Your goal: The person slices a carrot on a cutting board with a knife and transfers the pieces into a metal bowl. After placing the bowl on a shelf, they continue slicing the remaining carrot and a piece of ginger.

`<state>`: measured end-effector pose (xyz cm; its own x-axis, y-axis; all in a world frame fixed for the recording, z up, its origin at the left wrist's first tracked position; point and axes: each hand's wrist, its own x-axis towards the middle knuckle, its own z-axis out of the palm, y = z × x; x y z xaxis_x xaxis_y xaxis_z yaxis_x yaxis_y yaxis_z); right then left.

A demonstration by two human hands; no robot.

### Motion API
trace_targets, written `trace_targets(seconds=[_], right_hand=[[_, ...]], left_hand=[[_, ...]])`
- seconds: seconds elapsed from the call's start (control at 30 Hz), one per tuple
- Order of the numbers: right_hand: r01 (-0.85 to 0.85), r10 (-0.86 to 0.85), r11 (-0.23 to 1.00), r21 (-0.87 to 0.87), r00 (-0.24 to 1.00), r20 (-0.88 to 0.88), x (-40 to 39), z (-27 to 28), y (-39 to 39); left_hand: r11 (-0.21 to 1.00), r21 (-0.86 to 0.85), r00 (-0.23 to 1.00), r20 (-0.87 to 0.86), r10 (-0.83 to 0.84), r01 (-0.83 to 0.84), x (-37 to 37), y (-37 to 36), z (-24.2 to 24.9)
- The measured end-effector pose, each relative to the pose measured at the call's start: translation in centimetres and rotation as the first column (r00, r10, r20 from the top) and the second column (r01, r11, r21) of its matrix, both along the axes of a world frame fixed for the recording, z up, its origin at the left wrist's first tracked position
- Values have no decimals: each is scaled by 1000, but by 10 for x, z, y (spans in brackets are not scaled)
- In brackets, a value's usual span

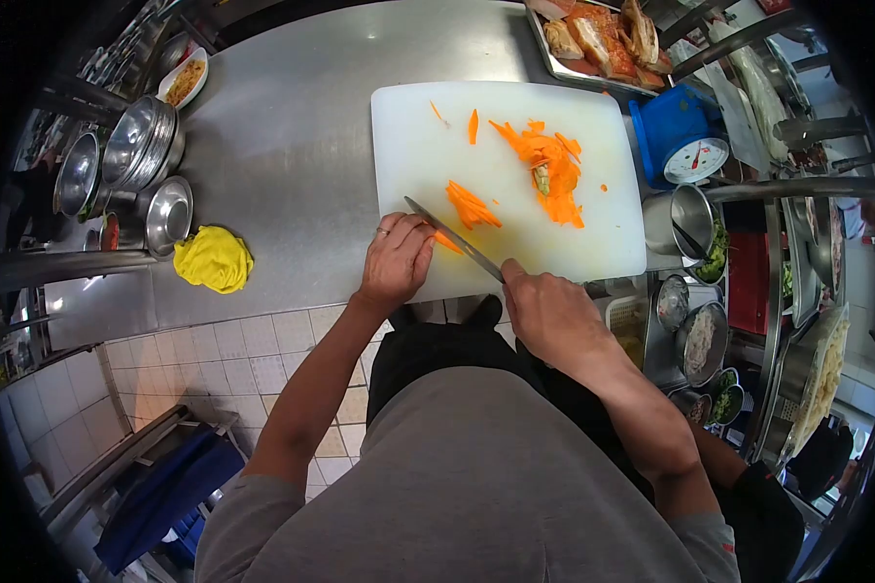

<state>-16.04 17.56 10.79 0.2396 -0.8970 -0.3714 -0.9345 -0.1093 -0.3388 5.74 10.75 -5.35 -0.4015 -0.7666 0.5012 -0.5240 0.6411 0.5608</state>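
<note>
My right hand (552, 316) is wrapped round the handle of a kitchen knife (462, 243), whose blade points up and left over the white cutting board (603, 243). Close to the blade's left side, the bent fingers of my left hand (399, 257) press on a piece of carrot (446, 242), partly hidden under them. Just beyond the blade lies a small stack of carrot slices (472, 205). A larger heap of carrot peelings and pieces (554, 180) spreads over the board's right half, with a pale green stub (542, 180) among them.
A yellow cloth (214, 259) and stacked metal bowls (144, 146) are on the left of the steel table (282, 126). A tray of meat (603, 44), a blue scale (681, 136) and a metal pot (679, 222) stand beyond the board's right side. Another person's dark sleeve (763, 510) shows at lower right.
</note>
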Motion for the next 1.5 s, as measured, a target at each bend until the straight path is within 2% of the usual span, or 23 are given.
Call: trace_targets(seconds=[0.5, 0.57, 0.63, 0.73, 0.83, 1.0, 1.1, 1.27, 1.5], right_hand=[[48, -42, 998, -33, 988, 152, 18, -59, -30], [31, -22, 995, -98, 995, 97, 23, -67, -31], [37, -23, 991, -131, 994, 107, 30, -99, -28], [42, -19, 982, -183, 992, 125, 31, -108, -34], [59, -37, 986, -156, 990, 139, 28, -104, -35], [105, -83, 989, -108, 978, 193, 21, -63, -22], [87, -61, 985, -151, 984, 168, 10, -45, -6], [68, -66, 997, -38, 996, 59, 7, -31, 4], [20, -18, 1000, -23, 997, 80, 1, -28, -6]], left_hand=[[1000, 14, 1000, -21, 13, -12, -1, -2, 2], [1000, 10, 999, -36, 8, -8, -1, -2, 1], [1000, 7, 999, -38, 9, -8, -1, 0, 0], [1000, -7, 999, -31, 16, -16, 0, -2, 2], [1000, 0, 1000, -23, 10, -10, -1, 1, 4], [1000, 9, 1000, -25, 18, -17, 2, 2, 0], [1000, -10, 999, -38, 16, -16, 1, 1, -1], [1000, -3, 999, -45, 15, -15, 2, 1, -1], [1000, -9, 998, -68, 10, -11, 1, 0, -3]])
